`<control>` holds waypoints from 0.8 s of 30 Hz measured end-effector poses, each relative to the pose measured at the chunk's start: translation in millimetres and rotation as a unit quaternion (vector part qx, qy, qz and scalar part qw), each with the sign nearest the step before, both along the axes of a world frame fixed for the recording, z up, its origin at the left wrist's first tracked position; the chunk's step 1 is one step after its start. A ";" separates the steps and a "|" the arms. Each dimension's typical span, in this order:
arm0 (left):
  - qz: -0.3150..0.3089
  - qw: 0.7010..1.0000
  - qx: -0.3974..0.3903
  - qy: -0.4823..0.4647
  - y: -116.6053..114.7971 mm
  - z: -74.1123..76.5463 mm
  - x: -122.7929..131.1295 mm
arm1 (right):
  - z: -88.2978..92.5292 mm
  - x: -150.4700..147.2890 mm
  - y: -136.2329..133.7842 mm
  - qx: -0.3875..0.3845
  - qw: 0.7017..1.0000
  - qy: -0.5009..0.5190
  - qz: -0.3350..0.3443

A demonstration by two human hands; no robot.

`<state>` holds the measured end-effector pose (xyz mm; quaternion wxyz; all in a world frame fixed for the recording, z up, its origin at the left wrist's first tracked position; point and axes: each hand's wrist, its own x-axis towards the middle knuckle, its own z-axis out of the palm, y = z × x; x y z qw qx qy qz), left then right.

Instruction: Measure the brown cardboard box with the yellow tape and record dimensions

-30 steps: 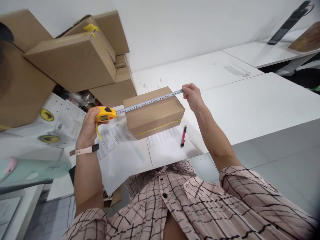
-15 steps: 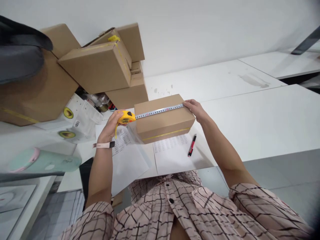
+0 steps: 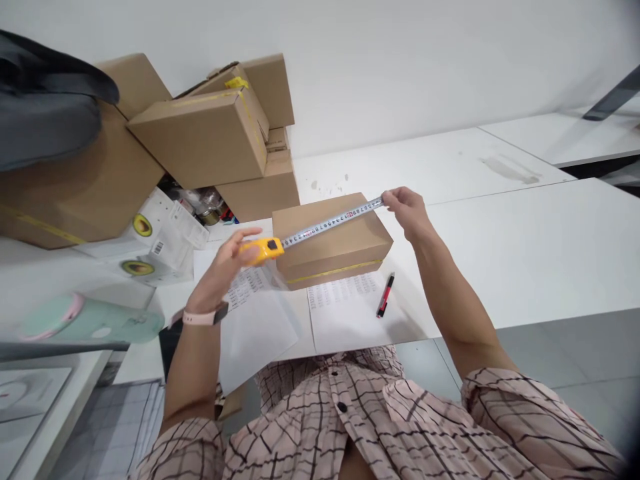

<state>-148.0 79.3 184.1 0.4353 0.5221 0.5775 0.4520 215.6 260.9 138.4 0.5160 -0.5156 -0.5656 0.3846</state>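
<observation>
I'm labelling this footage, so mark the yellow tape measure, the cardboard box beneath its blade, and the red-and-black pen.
Yellow tape measure (image 3: 266,251): head view, on its case.
Cardboard box (image 3: 334,245): head view, on its top face.
Red-and-black pen (image 3: 386,295): head view, mid-barrel.

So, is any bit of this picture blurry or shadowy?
In the head view, the left hand and tape case look a bit smeared; the pen looks clearer, with a soft shadow to its right; also in the head view, the lower right edge goes dark.
</observation>
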 end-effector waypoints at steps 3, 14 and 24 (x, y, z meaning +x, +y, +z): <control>-0.150 0.982 -0.074 -0.083 -36.9 -12.2 47.7 | 23.0 -11.1 6.6 0.059 0.996 -0.006 0.064; -0.142 0.910 -0.108 -0.374 -36.0 -47.3 172.0 | 26.4 -100.2 74.7 0.024 0.940 -0.248 0.231; -0.112 0.905 -0.122 -0.392 -44.6 -48.6 199.2 | 17.1 -87.2 72.8 0.024 0.917 -0.256 0.304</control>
